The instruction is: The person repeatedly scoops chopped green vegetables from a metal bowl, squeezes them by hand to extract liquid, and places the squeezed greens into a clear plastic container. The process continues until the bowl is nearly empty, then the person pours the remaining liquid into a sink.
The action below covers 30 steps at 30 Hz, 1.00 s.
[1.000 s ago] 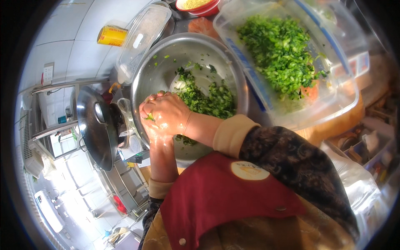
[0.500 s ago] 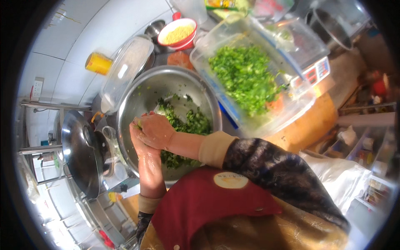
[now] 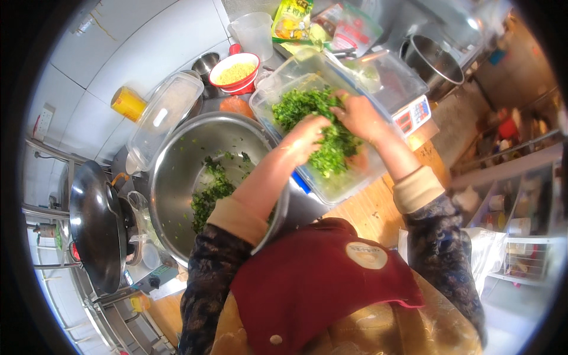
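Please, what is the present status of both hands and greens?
Left hand and right hand at chopped greens in clear tub. Other greens in steel bowl. Nothing seen blocking either hand.

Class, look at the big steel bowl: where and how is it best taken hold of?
Probably by the rim at its left, coming from above, fingers inside and thumb outside. The bowl stands open side up, its left inner wall mostly bare beside the chopped greens, while the left forearm crosses its right side.
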Tool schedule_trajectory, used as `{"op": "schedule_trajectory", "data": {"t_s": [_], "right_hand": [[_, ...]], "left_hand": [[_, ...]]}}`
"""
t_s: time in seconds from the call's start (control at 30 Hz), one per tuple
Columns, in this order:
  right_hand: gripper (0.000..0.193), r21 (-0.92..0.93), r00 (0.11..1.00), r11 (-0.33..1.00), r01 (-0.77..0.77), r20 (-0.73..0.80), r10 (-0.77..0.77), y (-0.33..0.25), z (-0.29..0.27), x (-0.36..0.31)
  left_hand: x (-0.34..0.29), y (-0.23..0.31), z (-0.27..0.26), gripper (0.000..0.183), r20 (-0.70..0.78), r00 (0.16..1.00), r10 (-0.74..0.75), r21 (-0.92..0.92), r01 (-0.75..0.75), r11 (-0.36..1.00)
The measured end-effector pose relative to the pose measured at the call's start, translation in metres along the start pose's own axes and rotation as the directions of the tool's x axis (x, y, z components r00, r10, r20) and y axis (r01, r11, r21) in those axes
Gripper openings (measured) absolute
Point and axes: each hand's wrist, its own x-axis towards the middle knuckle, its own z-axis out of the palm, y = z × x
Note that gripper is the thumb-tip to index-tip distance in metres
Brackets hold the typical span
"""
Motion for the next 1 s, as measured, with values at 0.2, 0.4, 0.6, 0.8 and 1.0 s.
{"op": "schedule_trajectory", "data": {"t_s": [0.2, 0.4, 0.6, 0.8, 1.0], "right_hand": [[0.043, -0.301, 0.978, 0.942, 0.147, -0.097, -0.184, -0.009, -0.018, -0.033], [0.038, -0.456, 0.963, 0.854, 0.25, 0.207, -0.172, -0.001, -0.004, -0.011], [0.025, 0.301, 0.859, 0.87, 0.39, 0.22, -0.462, -0.11, 0.032, -0.016], [0.077, -0.242, 0.473, 0.823, 0.514, 0.88, -0.037, -0.16, 0.167, -0.01], [0.091, -0.285, 0.47, 0.743, 0.605, 0.882, -0.045, -0.158, 0.215, -0.013]], "left_hand": [[-0.013, 0.016, -0.021, 0.036, 0.364, 0.896, 0.256, 0.771, -0.444, 0.458], [-0.033, 0.02, -0.06, 0.029, 0.425, 0.821, 0.382, 0.705, -0.564, 0.43], [-0.131, -0.009, -0.191, 0.044, -0.001, 0.964, 0.267, 0.959, -0.075, 0.274], [-0.193, -0.097, -0.226, 0.07, -0.15, 0.978, -0.147, 0.977, 0.169, 0.128], [-0.221, -0.134, -0.234, 0.073, -0.157, 0.987, -0.015, 0.938, 0.154, 0.309]]}}
